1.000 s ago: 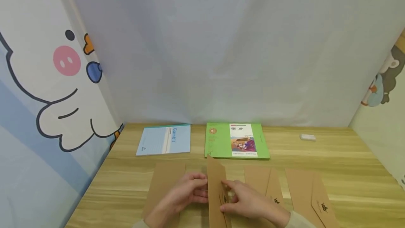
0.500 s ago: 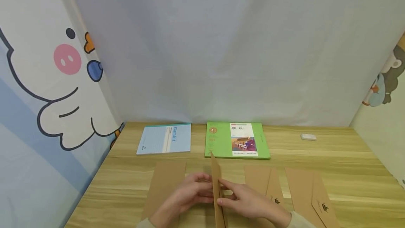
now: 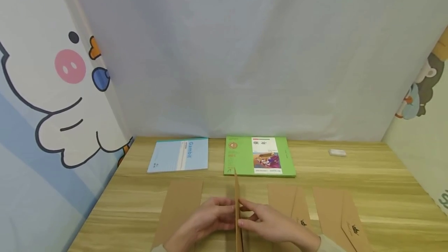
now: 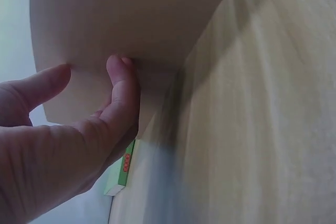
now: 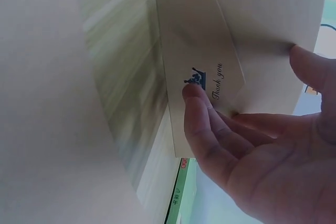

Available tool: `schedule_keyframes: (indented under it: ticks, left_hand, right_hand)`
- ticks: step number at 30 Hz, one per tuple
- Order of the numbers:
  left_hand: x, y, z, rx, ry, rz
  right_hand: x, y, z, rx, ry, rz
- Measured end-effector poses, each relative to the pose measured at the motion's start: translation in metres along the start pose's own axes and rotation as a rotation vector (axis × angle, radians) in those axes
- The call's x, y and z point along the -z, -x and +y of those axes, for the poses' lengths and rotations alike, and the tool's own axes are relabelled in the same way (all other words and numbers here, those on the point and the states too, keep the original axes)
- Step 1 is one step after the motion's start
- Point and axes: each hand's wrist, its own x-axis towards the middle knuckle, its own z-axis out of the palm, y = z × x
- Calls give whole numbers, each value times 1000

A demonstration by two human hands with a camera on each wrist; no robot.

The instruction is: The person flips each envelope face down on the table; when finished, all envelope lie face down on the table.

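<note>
A brown kraft envelope [image 3: 237, 189] stands on edge between my two hands, almost edge-on in the head view. My left hand [image 3: 214, 217] holds it from the left, thumb and fingertips against its plain face [image 4: 131, 14]. From the other side my right hand [image 3: 266, 219] holds it, thumb and bent fingers on the flap face [image 5: 262, 19]. That face bears a dark crown and the words "Thank you", with one fingertip partly over the crown. The envelope's near end runs out of the head view.
A plain-side-up envelope [image 3: 183, 201] lies to the left. Two flap-side-up envelopes, a nearer one [image 3: 281, 197] and a farther one [image 3: 329, 205], lie right. Behind are a blue notebook [image 3: 171, 156], a green book [image 3: 239, 158] and a small white block [image 3: 337, 153] on the wooden table.
The envelope has turned from showing its flap face to standing nearly edge-on. Both hands stay on it, the left shifting slightly right at first. The view has shifted a little.
</note>
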Motion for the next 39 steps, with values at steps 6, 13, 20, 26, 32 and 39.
schedule_keyframes:
  ticks: [6,13,20,26,32,39]
  left_hand:
    - [3,0,-4,40,-37,-3]
    - [3,4,-2,88,-130,18]
    - [1,6,-1,102,-188,41]
    - [0,6,1,103,-217,87]
    - [1,8,1,82,-273,134]
    - [5,9,-4,49,-317,184]
  right_hand:
    - [1,0,-4,4,-37,-18]
    - [5,2,-9,7,-128,-23]
    - [8,2,-11,-20,-227,-36]
    - [9,3,-12,-29,-231,-40]
    - [8,6,-12,6,-246,-27]
    - [7,10,-17,21,-250,59]
